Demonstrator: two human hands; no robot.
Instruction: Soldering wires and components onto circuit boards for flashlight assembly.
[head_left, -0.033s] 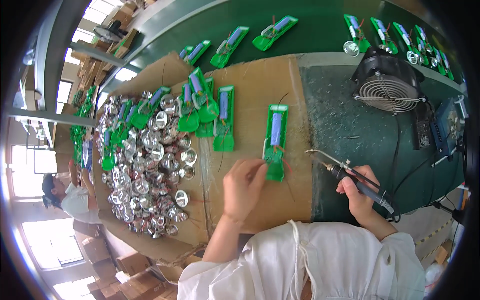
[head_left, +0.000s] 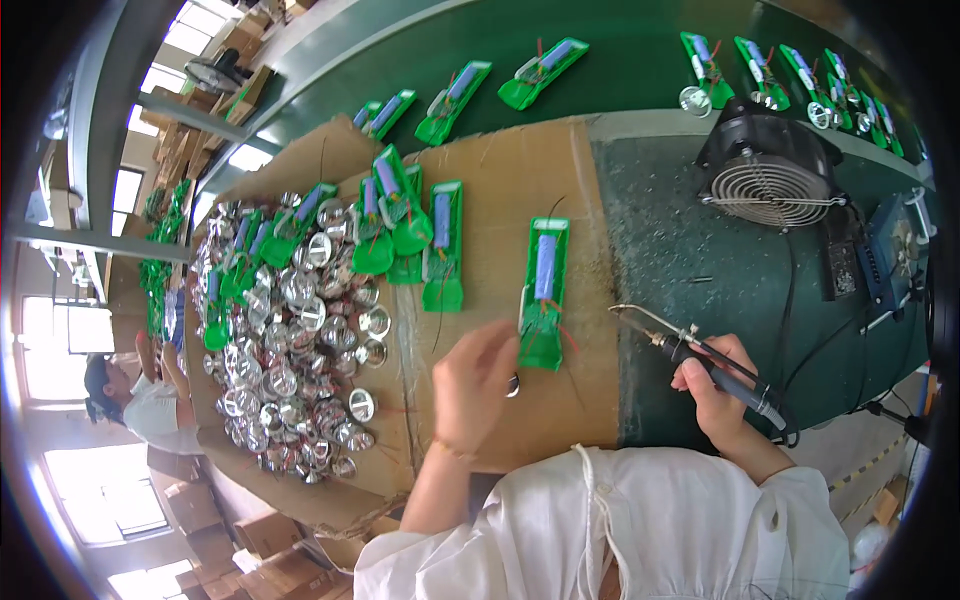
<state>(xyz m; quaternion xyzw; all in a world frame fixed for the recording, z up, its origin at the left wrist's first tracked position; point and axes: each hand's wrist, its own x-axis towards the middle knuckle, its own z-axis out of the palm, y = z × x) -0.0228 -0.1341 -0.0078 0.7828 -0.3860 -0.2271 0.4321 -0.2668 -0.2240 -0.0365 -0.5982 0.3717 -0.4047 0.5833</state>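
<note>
A green plastic casing (head_left: 541, 345) with a blue cylindrical cell (head_left: 545, 268) and loose wires lies on the cardboard before me. Close by its lower left side, my left hand (head_left: 473, 388) has its fingers curled and slightly blurred. The edge of a silver reflector cup (head_left: 513, 386) shows beside the thumb, seemingly in the hand; the rest is hidden. To the right, my right hand (head_left: 718, 385) grips a soldering iron (head_left: 715, 372) by its dark handle. A thin metal feed tube runs along the iron, and the tip points left, apart from the casing.
Many silver reflector cups (head_left: 280, 380) fill a cardboard box at left, with several green casings (head_left: 400, 215) on its right side. More casings lie along the far green surface. A black fan (head_left: 770, 165) and a blue device (head_left: 890, 245) stand right. Another person (head_left: 150, 400) sits far left.
My left hand has moved slightly left and away from the casing, and the reflector cup's edge now shows beside it. My right hand keeps its hold on the iron. The view shifts slightly.
</note>
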